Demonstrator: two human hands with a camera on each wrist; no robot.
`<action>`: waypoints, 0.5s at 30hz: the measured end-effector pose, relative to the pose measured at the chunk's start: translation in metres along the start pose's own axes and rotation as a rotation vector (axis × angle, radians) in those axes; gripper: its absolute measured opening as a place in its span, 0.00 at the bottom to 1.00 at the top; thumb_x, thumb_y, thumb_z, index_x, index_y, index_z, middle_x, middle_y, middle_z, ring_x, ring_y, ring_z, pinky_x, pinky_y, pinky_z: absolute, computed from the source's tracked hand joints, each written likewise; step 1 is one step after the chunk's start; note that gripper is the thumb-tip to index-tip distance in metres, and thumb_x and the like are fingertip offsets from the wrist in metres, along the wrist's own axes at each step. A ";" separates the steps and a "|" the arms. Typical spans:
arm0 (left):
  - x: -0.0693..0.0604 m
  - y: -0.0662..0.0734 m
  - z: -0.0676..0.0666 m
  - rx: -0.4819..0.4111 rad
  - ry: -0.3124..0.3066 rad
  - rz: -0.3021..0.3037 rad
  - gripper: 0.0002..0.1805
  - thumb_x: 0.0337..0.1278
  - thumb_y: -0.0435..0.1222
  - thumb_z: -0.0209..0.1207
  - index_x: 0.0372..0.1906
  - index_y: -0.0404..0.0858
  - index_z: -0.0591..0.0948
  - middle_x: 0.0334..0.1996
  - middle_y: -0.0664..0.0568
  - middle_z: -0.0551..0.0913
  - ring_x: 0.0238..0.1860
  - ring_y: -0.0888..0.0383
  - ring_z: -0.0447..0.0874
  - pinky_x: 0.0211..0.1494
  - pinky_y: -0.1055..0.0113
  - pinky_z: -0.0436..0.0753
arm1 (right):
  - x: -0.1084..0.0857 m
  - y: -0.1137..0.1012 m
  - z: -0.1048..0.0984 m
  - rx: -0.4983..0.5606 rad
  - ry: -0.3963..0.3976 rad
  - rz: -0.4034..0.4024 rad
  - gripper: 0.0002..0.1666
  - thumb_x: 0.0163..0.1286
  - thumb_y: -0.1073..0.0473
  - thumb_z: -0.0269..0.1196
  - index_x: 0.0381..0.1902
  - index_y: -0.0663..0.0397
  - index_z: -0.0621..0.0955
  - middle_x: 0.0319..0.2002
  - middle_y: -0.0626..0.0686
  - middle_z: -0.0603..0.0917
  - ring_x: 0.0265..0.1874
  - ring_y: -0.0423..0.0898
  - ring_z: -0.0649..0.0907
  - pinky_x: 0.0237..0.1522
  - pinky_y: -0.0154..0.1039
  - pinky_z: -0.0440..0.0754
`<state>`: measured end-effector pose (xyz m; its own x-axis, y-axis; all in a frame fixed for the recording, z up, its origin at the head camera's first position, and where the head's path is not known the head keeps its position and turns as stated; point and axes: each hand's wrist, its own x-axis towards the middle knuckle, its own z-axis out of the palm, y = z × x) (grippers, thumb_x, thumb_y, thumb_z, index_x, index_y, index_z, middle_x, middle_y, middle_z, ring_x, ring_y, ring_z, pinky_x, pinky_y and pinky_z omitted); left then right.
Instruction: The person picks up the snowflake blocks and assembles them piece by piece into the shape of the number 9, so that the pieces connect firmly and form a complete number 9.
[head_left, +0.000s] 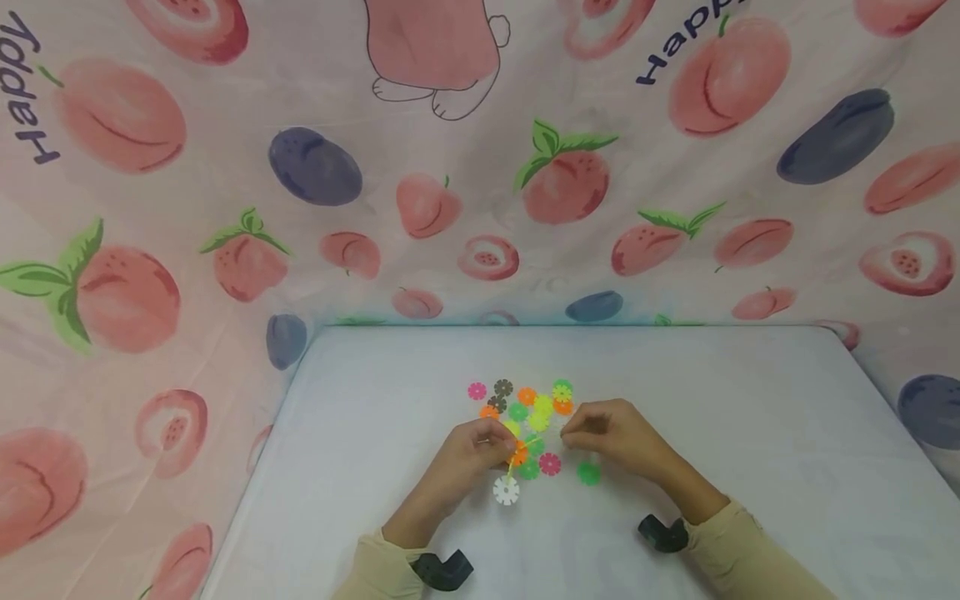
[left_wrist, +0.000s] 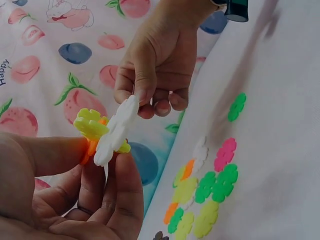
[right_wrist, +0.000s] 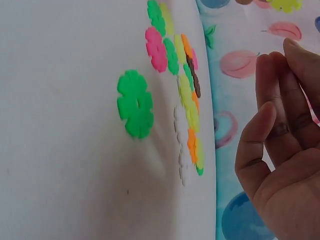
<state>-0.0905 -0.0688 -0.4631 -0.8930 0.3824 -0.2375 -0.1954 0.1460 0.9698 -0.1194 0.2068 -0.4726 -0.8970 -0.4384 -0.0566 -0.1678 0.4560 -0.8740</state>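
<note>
My left hand point(head_left: 467, 458) pinches a small joined cluster of notched plastic discs between thumb and fingers. That cluster has an orange disc point(left_wrist: 90, 151), yellow discs point(left_wrist: 90, 125) and a white disc point(left_wrist: 117, 132), which stands toward me in the head view. To the right, apart from the cluster, my right hand point(head_left: 621, 435) hovers with thumb and fingertips close together and holds nothing. Its fingers point(right_wrist: 287, 107) are loosely bent in the right wrist view. Nearest below it on the table lie a green disc point(head_left: 588, 474) and a pink disc point(head_left: 550, 464).
Loose discs lie in a group on the white table point(head_left: 360, 417), among them a brown disc point(head_left: 503, 387), an orange disc point(head_left: 527, 396) and a yellow disc point(head_left: 538, 421). A fruit-print cloth point(head_left: 480, 167) hangs behind the table. Black devices point(head_left: 444, 572) sit at both wrists.
</note>
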 end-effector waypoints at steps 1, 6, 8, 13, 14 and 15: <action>0.000 -0.001 0.000 -0.003 -0.001 0.001 0.12 0.69 0.39 0.62 0.47 0.33 0.81 0.39 0.49 0.85 0.40 0.57 0.85 0.52 0.64 0.86 | 0.000 0.001 -0.002 -0.006 -0.003 0.002 0.05 0.65 0.57 0.72 0.37 0.51 0.89 0.35 0.43 0.90 0.37 0.42 0.85 0.45 0.36 0.84; 0.000 -0.003 0.000 -0.009 0.000 -0.005 0.12 0.69 0.38 0.62 0.46 0.33 0.81 0.39 0.50 0.85 0.40 0.57 0.85 0.52 0.63 0.86 | -0.001 0.005 -0.008 -0.051 -0.015 0.006 0.04 0.65 0.56 0.72 0.37 0.48 0.89 0.34 0.42 0.89 0.34 0.41 0.84 0.40 0.36 0.84; 0.000 -0.003 -0.001 -0.006 0.002 -0.011 0.12 0.69 0.38 0.62 0.46 0.33 0.81 0.39 0.50 0.85 0.40 0.57 0.85 0.52 0.64 0.86 | 0.000 0.007 -0.010 -0.087 -0.015 0.016 0.04 0.65 0.54 0.73 0.35 0.44 0.88 0.34 0.40 0.88 0.35 0.40 0.84 0.40 0.37 0.83; 0.000 -0.004 -0.002 0.012 0.008 -0.017 0.11 0.69 0.39 0.62 0.46 0.34 0.81 0.40 0.50 0.85 0.40 0.57 0.84 0.52 0.64 0.86 | 0.000 0.014 -0.014 -0.172 -0.026 0.037 0.03 0.64 0.53 0.73 0.34 0.40 0.88 0.34 0.38 0.88 0.39 0.39 0.83 0.47 0.42 0.83; 0.000 -0.004 -0.002 0.015 0.008 -0.016 0.11 0.69 0.39 0.62 0.46 0.34 0.81 0.40 0.50 0.85 0.40 0.57 0.84 0.52 0.63 0.86 | 0.000 0.015 -0.014 -0.182 -0.032 0.040 0.03 0.64 0.53 0.73 0.34 0.40 0.88 0.35 0.38 0.88 0.40 0.39 0.84 0.48 0.43 0.83; 0.000 -0.004 -0.002 0.016 0.008 -0.017 0.11 0.69 0.39 0.62 0.46 0.34 0.81 0.40 0.50 0.85 0.40 0.57 0.84 0.53 0.63 0.86 | 0.000 0.017 -0.015 -0.194 -0.038 0.041 0.03 0.64 0.54 0.73 0.34 0.40 0.88 0.35 0.37 0.88 0.40 0.39 0.84 0.48 0.44 0.83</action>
<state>-0.0905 -0.0712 -0.4666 -0.8928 0.3720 -0.2539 -0.2047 0.1668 0.9645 -0.1285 0.2261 -0.4800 -0.8895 -0.4432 -0.1116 -0.2101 0.6133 -0.7614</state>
